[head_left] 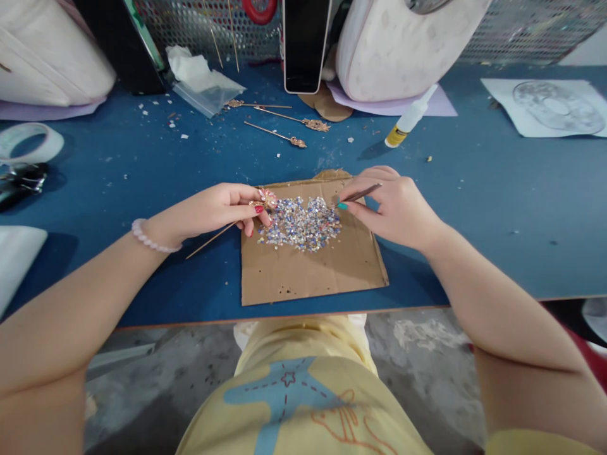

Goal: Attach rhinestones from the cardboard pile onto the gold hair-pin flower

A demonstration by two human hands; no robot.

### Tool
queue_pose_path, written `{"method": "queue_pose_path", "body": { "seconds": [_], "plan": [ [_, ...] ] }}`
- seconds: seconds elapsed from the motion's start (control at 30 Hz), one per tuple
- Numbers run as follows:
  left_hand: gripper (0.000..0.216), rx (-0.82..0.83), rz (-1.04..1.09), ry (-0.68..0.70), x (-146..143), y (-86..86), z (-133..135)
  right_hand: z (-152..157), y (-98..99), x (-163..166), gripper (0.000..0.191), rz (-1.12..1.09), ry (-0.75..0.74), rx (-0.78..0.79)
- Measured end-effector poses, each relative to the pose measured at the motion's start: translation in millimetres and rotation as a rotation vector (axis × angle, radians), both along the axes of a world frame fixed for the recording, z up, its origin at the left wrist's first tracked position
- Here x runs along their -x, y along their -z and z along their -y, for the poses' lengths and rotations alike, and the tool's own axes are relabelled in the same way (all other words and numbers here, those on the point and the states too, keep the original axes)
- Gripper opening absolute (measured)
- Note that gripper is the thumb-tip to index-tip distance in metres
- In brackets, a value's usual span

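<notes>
Between the fingers of my left hand (232, 207) is a hairpin (211, 241) with a long thin gold stick and a pinkish flower-like head, held over the left edge of a piece of cardboard (313, 275). A heap of small glittering rhinestones (306, 224), silver and bluish, lies on the cardboard. My right hand (389, 205) is closed around dark tweezers (363, 193), whose tips point down at the right side of the heap. Whether a stone sits in the tips is too small to tell.
Several more gold hairpins (279, 134) lie behind the cardboard. A glue bottle (410, 120) stands at back right, near a phone (307, 47) and a white rounded object (403, 50). At left are a tape roll (47, 142) and a black tool (21, 183); a printed sheet (550, 107) lies far right.
</notes>
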State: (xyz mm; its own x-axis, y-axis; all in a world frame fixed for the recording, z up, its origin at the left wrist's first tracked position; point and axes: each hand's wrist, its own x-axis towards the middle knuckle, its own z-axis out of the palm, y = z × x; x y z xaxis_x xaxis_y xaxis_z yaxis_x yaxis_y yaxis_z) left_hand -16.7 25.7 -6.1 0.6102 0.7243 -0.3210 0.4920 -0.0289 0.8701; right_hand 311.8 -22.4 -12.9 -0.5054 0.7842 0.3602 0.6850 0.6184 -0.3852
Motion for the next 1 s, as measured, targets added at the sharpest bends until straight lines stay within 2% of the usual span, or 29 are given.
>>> {"method": "queue_pose_path", "body": {
  "seconds": [1.0],
  "plan": [
    [0.025, 0.01, 0.029, 0.024, 0.5, 1.3, -1.2, 5.0, -5.7, 4.1, 0.014, -0.009, -0.084, 0.045]
  ]
}}
